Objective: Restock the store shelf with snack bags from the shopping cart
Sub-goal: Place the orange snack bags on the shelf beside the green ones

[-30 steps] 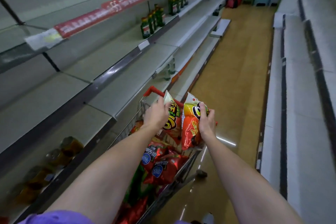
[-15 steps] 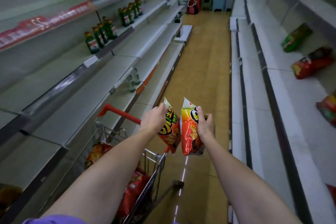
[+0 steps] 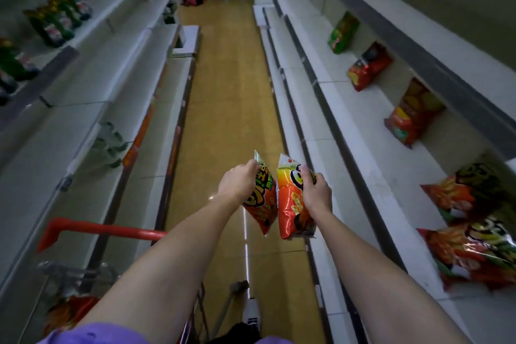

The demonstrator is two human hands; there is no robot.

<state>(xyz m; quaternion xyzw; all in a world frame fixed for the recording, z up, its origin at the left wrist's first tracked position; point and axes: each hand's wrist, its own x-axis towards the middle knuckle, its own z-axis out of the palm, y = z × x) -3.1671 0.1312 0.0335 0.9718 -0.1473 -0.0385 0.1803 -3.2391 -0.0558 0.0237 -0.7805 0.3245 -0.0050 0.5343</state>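
Both arms reach forward over the aisle floor [image 3: 223, 109], each hand carrying one snack bag. The left hand [image 3: 237, 184] has its grip clenched round the upper part of an orange-red bag [image 3: 261, 204], fingers curled over the top edge so the bag hangs down below the knuckles. The right hand [image 3: 317, 194] is grasping a second orange bag [image 3: 289, 209] the same way, thumb and fingers wrapped round its upper side. The two bags hang just beside each other, nearly touching, above the yellow-brown tiles and near the lowest ledge of the right-hand shelf [image 3: 371, 126].

On that shelf several snack bags already lie: a green one [image 3: 343, 33] farthest off, then a red one [image 3: 368, 67], an orange one [image 3: 413, 114], and two larger orange-and-green bags [image 3: 474, 232] nearest, overlapping each other.

At lower left the shopping cart [image 3: 78, 282] shows its red handle [image 3: 97, 227] and wire basket, with what seems to be more red packaging inside, though it is blurred. The left-hand shelving [image 3: 92, 72] carries a row of green bottles [image 3: 55, 19] on an upper level. A purple sleeve [image 3: 92, 335] shows at the bottom edge.
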